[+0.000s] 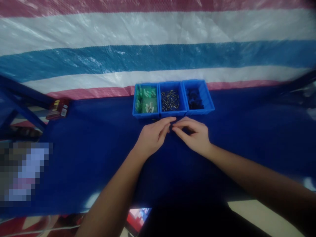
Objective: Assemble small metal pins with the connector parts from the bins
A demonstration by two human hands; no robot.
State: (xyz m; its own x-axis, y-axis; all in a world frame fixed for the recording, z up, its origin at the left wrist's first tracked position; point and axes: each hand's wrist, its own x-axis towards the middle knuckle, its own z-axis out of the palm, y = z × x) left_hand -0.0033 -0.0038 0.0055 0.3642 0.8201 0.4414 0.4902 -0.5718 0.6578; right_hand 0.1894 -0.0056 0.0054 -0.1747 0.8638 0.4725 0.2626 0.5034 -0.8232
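My left hand [154, 134] is just in front of the bins, its index finger stretched forward and the other fingers pressed together below it. Close beside it, my right hand [195, 134] has thumb and index finger meeting in a pinch. The fingertips of both hands nearly touch; anything between them is too small or hidden to make out. Beyond them stand three blue bins in a row. The left bin [146, 115] contains green plastic packaging and small pale pieces, the middle bin [173, 113] many thin metal pins [170, 100], the right bin [209, 102] dark parts.
A dark blue table [98, 141] lies under the bins. Behind it hangs a striped plastic sheet [158, 59]. At the back left sits a red-brown box [58, 109] near a blue frame post [24, 103]. A lit screen [139, 215] shows below the front edge.
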